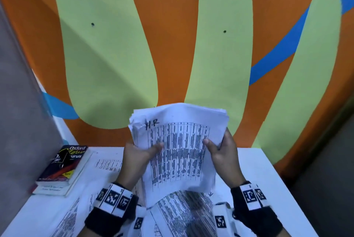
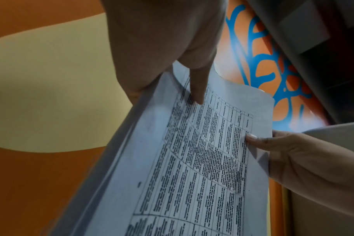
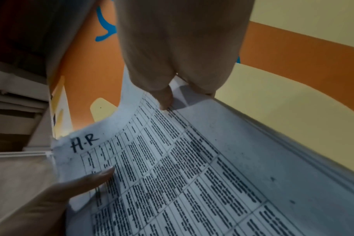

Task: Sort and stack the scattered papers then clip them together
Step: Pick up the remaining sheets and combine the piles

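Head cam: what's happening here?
A person holds a stack of printed papers upright above the white table, left hand and right hand gripping its side edges, thumbs on the front sheet marked "H.R". More loose sheets lie on the table below. A book sits at the left. No clip is on the stack.
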### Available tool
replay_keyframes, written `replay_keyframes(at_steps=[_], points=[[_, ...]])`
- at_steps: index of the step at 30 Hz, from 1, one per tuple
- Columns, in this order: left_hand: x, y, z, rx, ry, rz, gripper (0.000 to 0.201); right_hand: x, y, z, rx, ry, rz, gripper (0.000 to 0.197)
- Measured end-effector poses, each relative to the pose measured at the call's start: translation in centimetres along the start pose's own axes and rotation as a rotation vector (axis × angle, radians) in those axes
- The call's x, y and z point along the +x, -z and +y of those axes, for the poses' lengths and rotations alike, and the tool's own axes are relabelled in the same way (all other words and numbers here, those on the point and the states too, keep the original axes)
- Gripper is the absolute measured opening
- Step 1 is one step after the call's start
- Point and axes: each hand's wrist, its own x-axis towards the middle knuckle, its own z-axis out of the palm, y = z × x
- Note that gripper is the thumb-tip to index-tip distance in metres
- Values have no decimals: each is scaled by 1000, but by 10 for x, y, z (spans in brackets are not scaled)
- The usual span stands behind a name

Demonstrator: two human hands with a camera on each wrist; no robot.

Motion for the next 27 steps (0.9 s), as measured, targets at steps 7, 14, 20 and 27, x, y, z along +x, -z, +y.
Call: replay_keyframes(at_steps=[7,14,20,27], points=[[-16,-8,-19,21,74,-78,53,-25,0,39,-31,-155,-59,45],[-9,-4,-17,49,74,-71,72,-16,-5,25,47,-92,-30,42],[-25,-6,-31,240,126,17,48,-46,-10,94,-634,-449,-304,54],[-12,45,4,345,-77,263,55,-85,6,129,-1201,-749,-500,111]])
